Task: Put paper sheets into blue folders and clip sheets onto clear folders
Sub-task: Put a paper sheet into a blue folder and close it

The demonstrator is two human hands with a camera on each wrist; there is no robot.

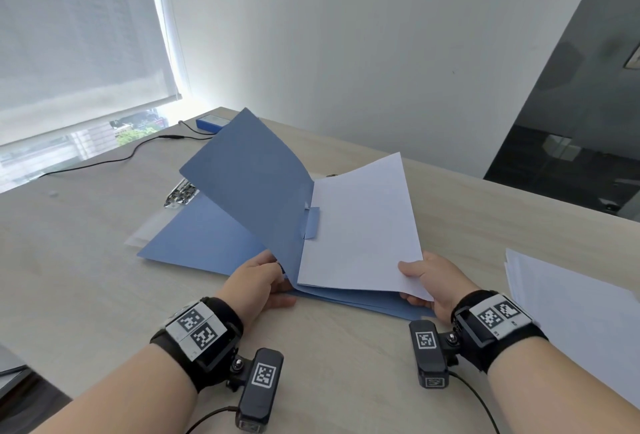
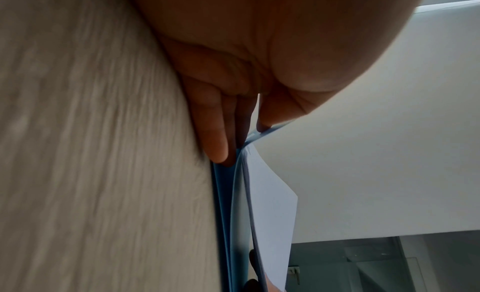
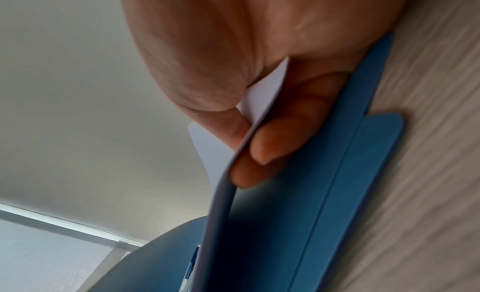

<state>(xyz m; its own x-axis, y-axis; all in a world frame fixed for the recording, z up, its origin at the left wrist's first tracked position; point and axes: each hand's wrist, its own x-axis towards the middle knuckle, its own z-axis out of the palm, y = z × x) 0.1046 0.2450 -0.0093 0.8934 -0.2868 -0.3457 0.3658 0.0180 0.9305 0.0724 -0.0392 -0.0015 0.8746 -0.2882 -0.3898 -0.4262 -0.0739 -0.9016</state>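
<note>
A blue folder (image 1: 249,184) lies open near the table's front edge, its cover raised to the left. My left hand (image 1: 256,278) pinches the cover's near corner; in the left wrist view its fingers (image 2: 215,144) lie against the folder's edge (image 2: 226,214). A white paper sheet (image 1: 360,226) rests tilted over the folder's right half, its left edge by the small blue tab (image 1: 311,222). My right hand (image 1: 429,281) pinches the sheet's near right corner (image 3: 265,90), thumb on top and fingers beneath, just above the folder's back (image 3: 350,173).
A second blue folder (image 1: 201,236) lies flat behind and to the left, over a clear folder with a metal clip (image 1: 180,191). A stack of white sheets (image 1: 571,312) sits at the right. A blue box (image 1: 209,122) and a black cable (image 1: 104,162) are at the table's far side.
</note>
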